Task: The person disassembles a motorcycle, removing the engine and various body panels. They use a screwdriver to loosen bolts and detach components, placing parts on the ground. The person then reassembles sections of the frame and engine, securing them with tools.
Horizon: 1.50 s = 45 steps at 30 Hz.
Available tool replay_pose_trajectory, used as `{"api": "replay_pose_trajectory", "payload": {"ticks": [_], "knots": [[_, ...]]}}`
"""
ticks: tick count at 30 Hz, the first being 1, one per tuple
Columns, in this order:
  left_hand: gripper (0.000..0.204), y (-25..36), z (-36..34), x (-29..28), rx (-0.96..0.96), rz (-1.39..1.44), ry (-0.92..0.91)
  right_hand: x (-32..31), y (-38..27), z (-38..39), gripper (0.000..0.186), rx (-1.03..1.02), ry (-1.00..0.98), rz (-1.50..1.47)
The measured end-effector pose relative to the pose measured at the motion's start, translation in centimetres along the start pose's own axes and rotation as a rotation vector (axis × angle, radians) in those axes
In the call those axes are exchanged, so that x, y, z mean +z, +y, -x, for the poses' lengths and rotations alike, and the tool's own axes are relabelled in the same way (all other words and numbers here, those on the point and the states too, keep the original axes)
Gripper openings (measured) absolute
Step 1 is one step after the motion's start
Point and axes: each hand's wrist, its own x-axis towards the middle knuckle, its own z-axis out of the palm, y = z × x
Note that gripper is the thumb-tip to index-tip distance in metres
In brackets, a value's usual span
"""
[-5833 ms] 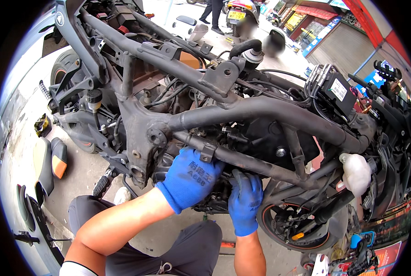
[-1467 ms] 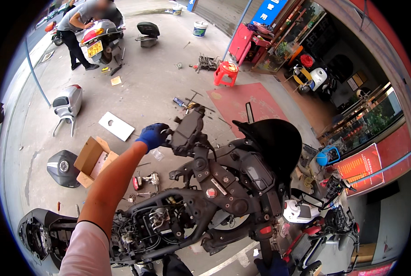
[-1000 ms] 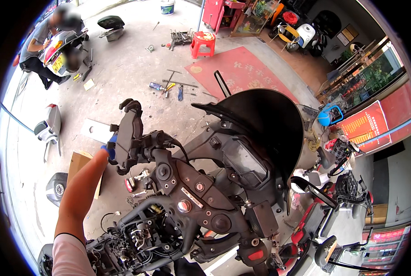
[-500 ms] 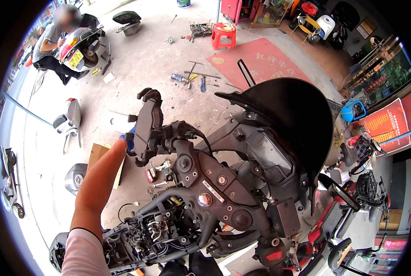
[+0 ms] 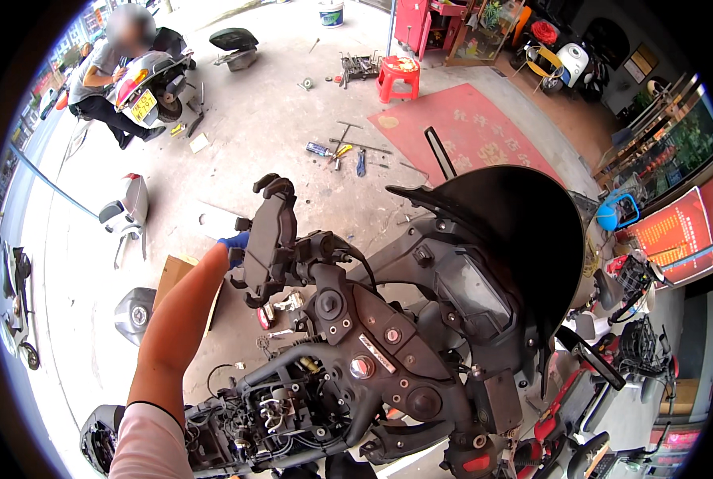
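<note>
A partly stripped dark motorcycle (image 5: 273,407) stands before me, its frame and wiring bare behind the top clamp (image 5: 372,343). My left arm reaches to the left end of the handlebar. Only a little of my left hand (image 5: 235,241), in a blue glove, shows beside a black phone holder (image 5: 269,243). The holder hides its fingers, so its grip is unseen. Ahead of the clamp are the instrument display (image 5: 475,294) and the dark windscreen (image 5: 524,231). The right handlebar's switch housing (image 5: 472,459) has a red button. My right hand is out of view.
Tools (image 5: 344,152) lie on the concrete floor ahead, near a red mat (image 5: 460,128) and a red stool (image 5: 399,78). A cardboard box (image 5: 173,279) and removed body panels (image 5: 129,207) lie left. Another person (image 5: 93,80) works at a scooter, far left. Parked bikes (image 5: 636,351) crowd the right.
The whole view has shifted slightly, so the scene sits lower and a bit further right. My left hand stays beside the phone holder at the handlebar's left end.
</note>
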Motion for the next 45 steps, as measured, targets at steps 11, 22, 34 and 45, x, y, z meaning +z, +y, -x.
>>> {"api": "replay_pose_trajectory", "payload": {"ticks": [11, 22, 34, 45], "knots": [[0.023, -0.6, 0.5, 0.1, -0.021, -0.047, 0.067, 0.4, 1.2, 0.3, 0.051, -0.063, -0.003, 0.079], [0.027, 3.7, 6.4, 6.9, 0.552, -0.928, 0.588, 0.7, 0.3, -0.1, 0.042, 0.1, -0.062, -0.014], [0.033, -1.5, 24.7, 18.2, 0.871, -0.338, 0.855, 2.2, 3.3, -1.2, 0.033, 0.148, -0.067, -0.56], [0.026, -17.7, 40.6, 29.9, 1.102, -0.902, 0.661, 42.5, 12.2, 0.1, 0.021, 0.539, -0.414, -1.209]]}}
